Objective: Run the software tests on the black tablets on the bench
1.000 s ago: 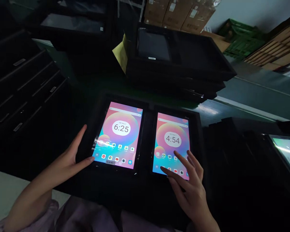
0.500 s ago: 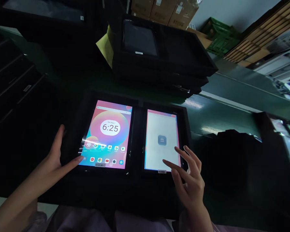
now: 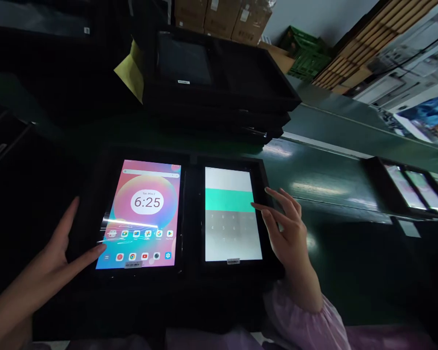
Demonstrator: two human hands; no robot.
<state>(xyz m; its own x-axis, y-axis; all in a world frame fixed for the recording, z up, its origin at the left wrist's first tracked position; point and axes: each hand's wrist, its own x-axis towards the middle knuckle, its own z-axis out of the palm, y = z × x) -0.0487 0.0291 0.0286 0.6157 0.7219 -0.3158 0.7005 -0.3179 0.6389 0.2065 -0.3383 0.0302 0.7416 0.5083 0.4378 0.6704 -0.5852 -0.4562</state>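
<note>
Two lit tablets lie side by side in a black tray (image 3: 194, 218). The left tablet (image 3: 142, 214) shows a home screen with the clock at 6:25. On the right tablet (image 3: 233, 228) is a calculator-like screen with a green band and a number pad. My left hand (image 3: 63, 248) is spread at the tray's left side, its thumb at the left tablet's lower left corner. My right hand (image 3: 286, 226) holds nothing, its fingers apart and a fingertip at the right tablet's right edge by the green band.
Behind are stacked black trays (image 3: 255, 73) with a dark tablet (image 3: 184, 58) in the top one and a yellow paper (image 3: 131, 73) beside them. Another tray with lit screens (image 3: 401, 184) stands at the right. Cardboard boxes (image 3: 222, 19) and a green crate (image 3: 302, 53) are farther back.
The right tablet's screen has gone from a pale page with an icon to the calculator-like screen. My right hand has moved up to its right edge. The whole view has shifted slightly.
</note>
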